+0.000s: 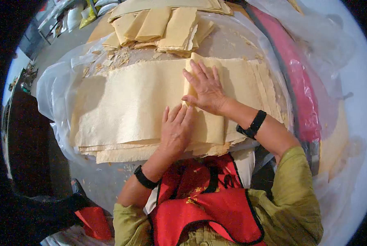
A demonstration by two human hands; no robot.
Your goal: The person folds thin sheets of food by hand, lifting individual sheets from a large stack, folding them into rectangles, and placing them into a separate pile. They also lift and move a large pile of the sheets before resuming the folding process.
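Note:
A long stack of pale yellow sheets (122,106) lies across the table in front of me. A folded section (210,123) of sheet rests on the stack, right of its middle. My right hand (206,88) lies flat on the upper part of this fold, fingers spread. My left hand (177,127) is lower and to the left, its fingertips on the sheet beside the fold's left edge, fingers stretched out. The two hands are close together, near the right thumb. Neither hand holds anything.
Folded yellow pieces (177,28) lie beyond the stack, with larger sheets (167,5) behind them. Flakes and scraps (118,58) are scattered between. Clear plastic (56,86) covers the table's left edge; pink material (302,86) runs along the right. Another person's dark sleeve (48,215) shows lower left.

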